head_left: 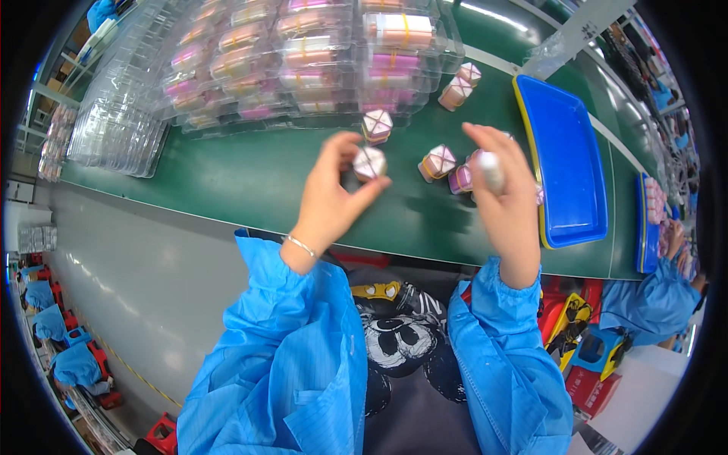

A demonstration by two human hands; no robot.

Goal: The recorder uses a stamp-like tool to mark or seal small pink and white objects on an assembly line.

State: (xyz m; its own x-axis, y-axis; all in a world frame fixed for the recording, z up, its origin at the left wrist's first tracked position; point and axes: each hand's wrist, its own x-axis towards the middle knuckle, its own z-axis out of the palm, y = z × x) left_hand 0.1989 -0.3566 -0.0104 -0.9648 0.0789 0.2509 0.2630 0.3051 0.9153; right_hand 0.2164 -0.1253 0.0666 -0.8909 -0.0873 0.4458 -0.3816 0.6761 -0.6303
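Note:
My left hand pinches a small pink bundle tied with yellow bands between thumb and fingers, lifted above the green belt. My right hand is closed around a white marker-like stick, its tip pointing up, close to the right of the held bundle. Three similar bundles lie on the belt just past my hands: one behind the left hand, one between the hands, one against my right hand.
Clear plastic trays filled with bundles are stacked at the back, with empty clear trays to the left. Two more bundles lie further back. A blue tray sits right. Another person in blue works at the right.

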